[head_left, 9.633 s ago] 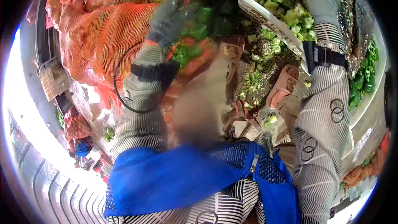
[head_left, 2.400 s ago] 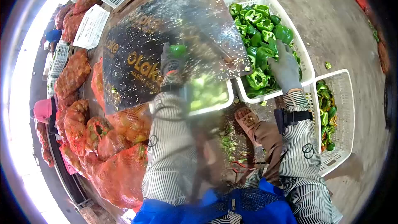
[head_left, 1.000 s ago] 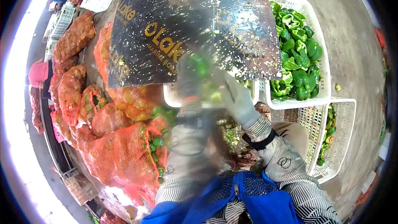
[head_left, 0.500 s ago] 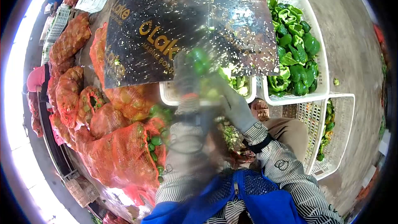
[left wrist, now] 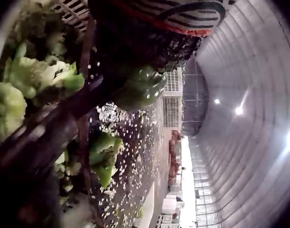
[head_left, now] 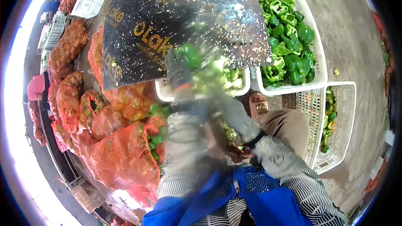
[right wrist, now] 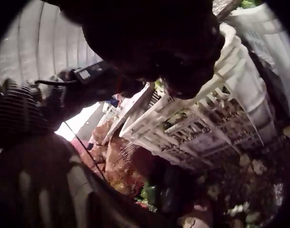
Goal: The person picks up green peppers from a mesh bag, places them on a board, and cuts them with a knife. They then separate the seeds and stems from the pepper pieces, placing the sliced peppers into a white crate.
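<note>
My gloved left hand point(head_left: 179, 72) grips a green bell pepper point(head_left: 189, 55) over the near edge of the dark, lettered board point(head_left: 138, 16). The left wrist view shows the same pepper point(left wrist: 139, 88) close up, with pale seeds and green scraps on the board behind it. Under that edge, a white crate point(head_left: 166, 97) holds pale pepper cores point(head_left: 234, 78). My gloved right hand point(head_left: 230, 111) is blurred, just in front of this crate and lower than the left. In the right wrist view it is a dark shape above the crate's side point(right wrist: 202, 137); I cannot tell what its fingers hold.
At right, a white crate point(head_left: 322, 54) is full of cut green peppers point(head_left: 293, 37). Nearer stands another crate point(head_left: 348, 121) with darker peppers. On the left lie red mesh sacks point(head_left: 113, 155), one with peppers showing at its mouth. A sandalled foot point(head_left: 258, 102) stands below the crates.
From among the cut peppers at right, my right hand has come in beside the left, then lower in the last half second. The left hand keeps its pepper over the board's edge.
</note>
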Available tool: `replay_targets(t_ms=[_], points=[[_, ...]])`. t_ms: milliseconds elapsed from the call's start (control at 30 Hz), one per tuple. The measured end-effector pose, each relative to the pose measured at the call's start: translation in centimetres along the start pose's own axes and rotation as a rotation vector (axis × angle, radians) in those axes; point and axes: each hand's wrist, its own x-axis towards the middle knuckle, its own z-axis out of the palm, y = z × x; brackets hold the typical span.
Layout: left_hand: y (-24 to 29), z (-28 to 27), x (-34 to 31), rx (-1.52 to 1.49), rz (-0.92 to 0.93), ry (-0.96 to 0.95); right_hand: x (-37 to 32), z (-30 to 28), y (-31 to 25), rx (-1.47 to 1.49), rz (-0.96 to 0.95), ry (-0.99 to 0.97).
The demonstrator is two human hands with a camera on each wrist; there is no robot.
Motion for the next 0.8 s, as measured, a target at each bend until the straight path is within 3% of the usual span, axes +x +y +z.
replay_targets(t_ms=[33,67,133,167,233,367,433,467,500,567,600,633,667,700,733,767,800], points=[[0.2,0.3,0.4,-0.11,-0.148,-0.014,-1.7,-0.8,0.3,0.267,-0.041,0.141],[1.9,-0.7,-0.3,-0.003,-0.076,-0.073,-2.5,-2.2,0.9,0.26,-0.043,0.139],[2.9,-1.4,-0.6,0.051,-0.124,-0.166,-4.7,-4.7,1.7,-0.144,-0.262,0.187],[3.1,-1.4,-0.5,0.099,-0.158,-0.247,-5.1,-5.8,1.5,-0.017,-0.074,0.19],[2.6,-1.2,-0.9,0.172,-0.069,-0.214,-4.9,-7.4,1.2,0.007,0.062,0.308],[3.9,-1.7,-0.3,0.162,-0.137,-0.212,-4.2,-5.7,3.0,-0.322,0.076,0.31],[4.7,-3.1,0.1,-0.136,-0.394,-0.198,-5.1,-4.1,2.6,-0.225,-0.109,0.268],[2.8,-2.8,0.5,-0.266,-0.275,-0.073,-4.9,-2.8,3.4,-0.168,-0.202,0.25],[0.9,-2.6,0.7,-0.334,-0.315,-0.022,-4.9,-2.2,4.0,-0.165,-0.2,0.241],[1.1,-3.9,1.0,-0.887,-0.387,0.087,-3.6,-1.7,3.6,-0.417,-0.184,0.132],[0.3,-4.7,1.9,-0.975,-0.407,0.078,-2.7,-5.0,0.0,-0.088,-0.269,0.055],[-5.6,-4.0,3.9,-1.214,-0.351,0.034,-1.4,-5.6,-1.0,-0.135,-0.162,0.147],[-5.1,-5.2,3.4,-1.306,-0.38,0.04,0.2,-5.9,-1.4,-0.181,-0.055,0.236],[-4.1,-6.6,2.9,-1.399,-0.408,0.047,2.9,-6.1,0.1,-0.439,-0.061,0.405],[-4.4,-7.7,3.1,-1.558,-0.435,-0.009,5.3,-7.7,-0.2,-0.426,-0.125,0.503],[-3.9,-8.2,2.9,-1.559,-0.437,-0.002,8.0,-9.5,0.0,-0.375,-0.072,0.435],[-3.2,-8.6,2.4,-1.56,-0.316,-0.012,10.9,-9.9,1.2,-0.45,-0.233,0.587]])
